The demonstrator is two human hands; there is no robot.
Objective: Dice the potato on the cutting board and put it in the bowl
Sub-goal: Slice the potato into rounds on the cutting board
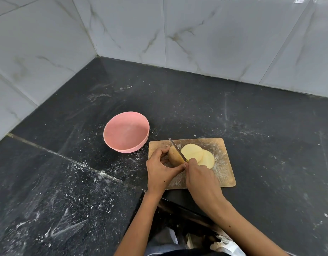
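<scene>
Slicing is the step in hand, and it looks like early days for the whole job. On the cutting board [224, 170], the left hand [159, 172] curls its fingers and thumb round the uncut end of the potato [174, 156] to keep it from rolling. The right hand [202, 180] grips a knife [177, 149] by its handle, which is mostly hidden in the fist, and the thin shiny blade stands in the potato right beside the left thumb. Two round slices [193, 151] lie flat on the board just past the blade, one partly on top of the other. They are pale yellow, smooth and wet-looking, while the potato piece has dull brown skin and a rounded shape. The board is light wood with round corners, and it is scratched and dusty white. Off the board's far left corner sits the bowl [114, 145], pink, round and smooth, with nothing in it yet. The bench [270, 126] under the board is dark, speckled stone with white smears. I think the next move calls for pushing the blade straight down to the board, with the left fingers kept clear of it. After that the slices would need cutting into strips and then little cubes before any go into the bowl.
</scene>
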